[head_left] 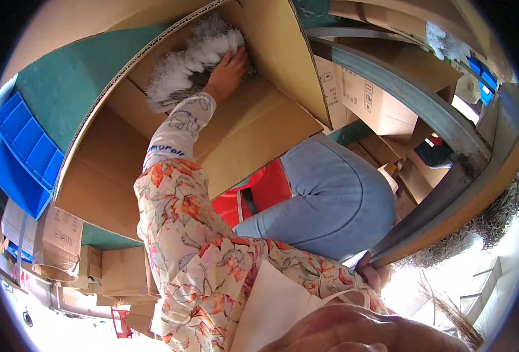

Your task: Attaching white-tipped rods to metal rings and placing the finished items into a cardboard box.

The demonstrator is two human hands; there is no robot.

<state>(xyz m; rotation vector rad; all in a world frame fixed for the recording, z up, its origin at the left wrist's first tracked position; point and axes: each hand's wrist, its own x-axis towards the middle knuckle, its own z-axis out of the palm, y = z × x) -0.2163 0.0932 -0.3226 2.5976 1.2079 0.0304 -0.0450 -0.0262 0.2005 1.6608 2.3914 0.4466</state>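
Observation:
A large open cardboard box [253, 111] stands in front of me with its flaps spread. My left hand [227, 76] reaches deep into it. There it lies on a bundle of thin grey stalks with white, frosted tufts [195, 64], fingers stretched and slightly apart over the near right part of the bundle. My sleeve covers the forearm. At lower right my right hand [374, 273] is in shadow, fingers curled at the end of a table edge [412, 234]. What lies under its fingers is partly hidden.
A blue plastic crate [22, 155] stands at left. Several cardboard boxes [127, 273] are stacked behind it, with more printed cartons [368, 97] under a metal rail [406, 82] at right. Below the box is a red stool [268, 188]. Grey wiry material [465, 232] hangs beyond the table edge.

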